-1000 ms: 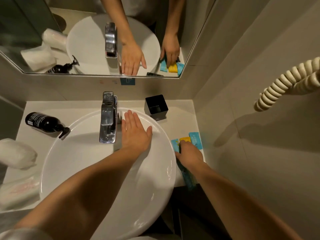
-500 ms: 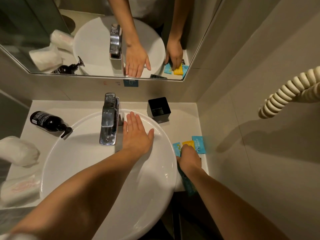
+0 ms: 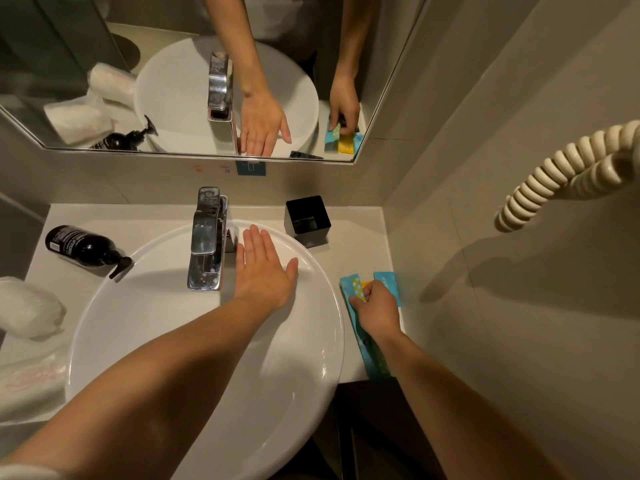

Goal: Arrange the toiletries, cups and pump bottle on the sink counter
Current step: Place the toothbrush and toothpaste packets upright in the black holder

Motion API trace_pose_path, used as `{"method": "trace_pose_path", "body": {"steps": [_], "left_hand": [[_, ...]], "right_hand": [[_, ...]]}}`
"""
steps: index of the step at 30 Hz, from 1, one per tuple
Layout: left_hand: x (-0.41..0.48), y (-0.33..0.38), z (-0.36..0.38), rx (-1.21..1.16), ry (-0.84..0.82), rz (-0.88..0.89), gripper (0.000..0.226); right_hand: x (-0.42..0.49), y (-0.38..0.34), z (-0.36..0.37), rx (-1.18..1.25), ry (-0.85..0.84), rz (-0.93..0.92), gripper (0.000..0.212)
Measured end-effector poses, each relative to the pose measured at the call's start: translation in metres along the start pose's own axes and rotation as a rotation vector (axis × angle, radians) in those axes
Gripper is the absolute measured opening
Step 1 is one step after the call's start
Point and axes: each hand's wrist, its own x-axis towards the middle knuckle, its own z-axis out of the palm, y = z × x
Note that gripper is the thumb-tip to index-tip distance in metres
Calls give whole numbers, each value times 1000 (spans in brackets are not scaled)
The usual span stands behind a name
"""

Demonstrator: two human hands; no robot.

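Note:
Several toiletry sachets, blue and yellow, lie on the counter to the right of the basin. My right hand pinches a long blue sachet with a checkered end; a yellow sachet and another blue sachet peek out behind my fingers. My left hand rests flat and open on the back rim of the white basin, beside the tap. A black pump bottle lies on its side at the back left of the counter. A square black cup stands at the back right.
A chrome tap rises at the back of the basin. Wrapped white bundles sit at the left edge of the counter. A mirror hangs above, and a coiled cream cord hangs on the right wall.
My right hand has closed its fingers on the long blue sachet and lifted its checkered end a little. My left hand has stayed on the basin rim.

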Motion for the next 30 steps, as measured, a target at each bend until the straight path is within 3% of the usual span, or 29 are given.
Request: {"method": "trace_pose_path", "body": {"steps": [7,12,19,25,29,30], "left_hand": [[-1,1,-1,5,-11,-3,86],[-1,2,-3,0,-14,-7,87],[-3,2,-5,-5,-8,-2,87],[-3,2,-6,-23,6,5,87],[-4,3,-7,-29,15,-2,86],[-4,4,-8,-31,19,-5,86]], "right_hand": [[13,-45,-33,195,115,-123,30],[17,-126,-75,420,157,-360,33],[22,-206,-97,611,144,-634,8],[28,-212,-62,514,89,-604,33],[37,-196,-36,457,10,-561,3],[40,-193,-31,458,-3,-543,5]]}}
